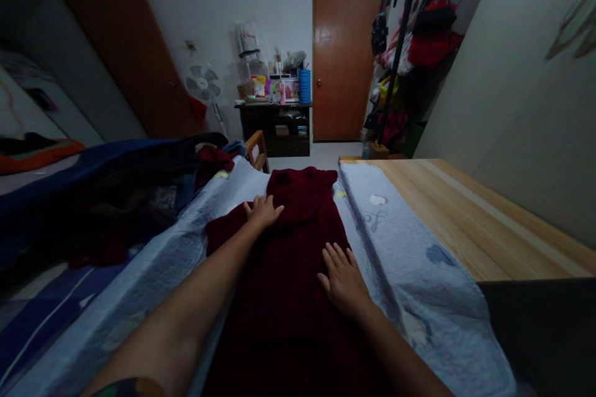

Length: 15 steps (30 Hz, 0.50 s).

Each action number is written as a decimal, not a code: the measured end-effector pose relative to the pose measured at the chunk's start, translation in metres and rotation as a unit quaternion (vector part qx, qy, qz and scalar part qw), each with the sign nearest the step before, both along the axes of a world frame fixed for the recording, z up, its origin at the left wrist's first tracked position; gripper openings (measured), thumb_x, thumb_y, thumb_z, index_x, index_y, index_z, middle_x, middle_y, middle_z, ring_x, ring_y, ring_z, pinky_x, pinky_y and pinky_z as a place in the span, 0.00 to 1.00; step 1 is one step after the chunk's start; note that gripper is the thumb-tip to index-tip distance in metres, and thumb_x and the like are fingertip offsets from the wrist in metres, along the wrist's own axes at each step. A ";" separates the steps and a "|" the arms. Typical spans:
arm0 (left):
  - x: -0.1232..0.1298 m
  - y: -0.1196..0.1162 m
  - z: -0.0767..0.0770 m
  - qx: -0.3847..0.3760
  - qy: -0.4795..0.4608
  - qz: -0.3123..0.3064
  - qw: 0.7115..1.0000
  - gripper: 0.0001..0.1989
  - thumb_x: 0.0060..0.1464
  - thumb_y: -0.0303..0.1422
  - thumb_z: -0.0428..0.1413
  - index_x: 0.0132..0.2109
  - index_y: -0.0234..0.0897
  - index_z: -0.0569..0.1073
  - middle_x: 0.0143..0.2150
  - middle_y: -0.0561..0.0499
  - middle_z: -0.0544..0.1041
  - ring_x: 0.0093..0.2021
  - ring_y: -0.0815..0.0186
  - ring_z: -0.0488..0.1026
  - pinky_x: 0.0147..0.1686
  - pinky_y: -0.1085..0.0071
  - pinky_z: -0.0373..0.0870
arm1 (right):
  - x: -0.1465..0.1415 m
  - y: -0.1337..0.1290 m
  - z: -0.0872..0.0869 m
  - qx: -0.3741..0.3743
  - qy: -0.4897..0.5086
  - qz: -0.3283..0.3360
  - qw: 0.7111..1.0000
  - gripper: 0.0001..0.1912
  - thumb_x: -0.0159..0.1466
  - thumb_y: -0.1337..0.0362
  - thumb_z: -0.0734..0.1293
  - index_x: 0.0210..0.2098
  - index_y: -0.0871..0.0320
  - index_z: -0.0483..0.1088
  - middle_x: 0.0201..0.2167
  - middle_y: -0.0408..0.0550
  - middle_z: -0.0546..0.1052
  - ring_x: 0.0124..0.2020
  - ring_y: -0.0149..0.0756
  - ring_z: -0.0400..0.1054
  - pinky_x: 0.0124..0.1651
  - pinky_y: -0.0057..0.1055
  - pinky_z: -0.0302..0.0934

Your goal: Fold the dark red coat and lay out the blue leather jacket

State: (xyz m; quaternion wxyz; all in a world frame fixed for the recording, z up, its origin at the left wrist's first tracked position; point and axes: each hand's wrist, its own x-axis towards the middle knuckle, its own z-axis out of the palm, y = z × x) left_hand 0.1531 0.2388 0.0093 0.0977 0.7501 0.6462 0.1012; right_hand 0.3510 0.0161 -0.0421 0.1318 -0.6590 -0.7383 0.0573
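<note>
Dark red garment (288, 298) lies on pale bedcover (419, 254), near end cut off, folds lost in shadow. Left hand (263, 211), farther, and right hand (343, 279), nearer, rest spread and flat upon it, grasping nothing. Heaped clothing (125, 198) at left: too dark to separate piece from piece.

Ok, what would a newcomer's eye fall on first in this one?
First, the dark red garment down the middle of the pale blue sheet. Then the left hand, resting toward its far end, and the right hand on its right side. A brown door stands beyond.
</note>
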 end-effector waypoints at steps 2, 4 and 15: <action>-0.014 0.015 -0.006 -0.025 0.029 0.006 0.999 0.33 0.55 0.51 0.48 0.62 0.36 0.62 0.64 0.34 0.62 0.69 0.42 0.45 0.59 0.34 0.33 | -0.001 -0.001 -0.001 -0.006 -0.004 0.001 1.000 0.32 0.68 0.51 0.55 0.66 0.62 0.55 0.68 0.53 0.53 0.69 0.46 0.42 0.69 0.47 0.34; -0.026 0.025 -0.011 -0.052 0.045 0.001 0.998 0.34 0.53 0.53 0.50 0.60 0.37 0.64 0.61 0.34 0.67 0.66 0.40 0.52 0.59 0.34 0.36 | 0.000 0.000 0.000 -0.018 0.004 0.002 1.000 0.32 0.67 0.52 0.56 0.66 0.63 0.55 0.68 0.54 0.53 0.69 0.46 0.44 0.68 0.45 0.37; -0.054 0.043 0.027 -0.084 -0.094 -0.104 0.987 0.20 0.50 0.46 0.52 0.40 0.36 0.76 0.38 0.47 0.81 0.40 0.56 0.77 0.37 0.67 0.70 | 0.037 0.069 0.048 -0.016 0.194 -0.016 0.981 0.16 0.65 0.67 0.55 0.41 0.58 0.75 0.39 0.50 0.79 0.41 0.37 0.73 0.46 0.30 0.62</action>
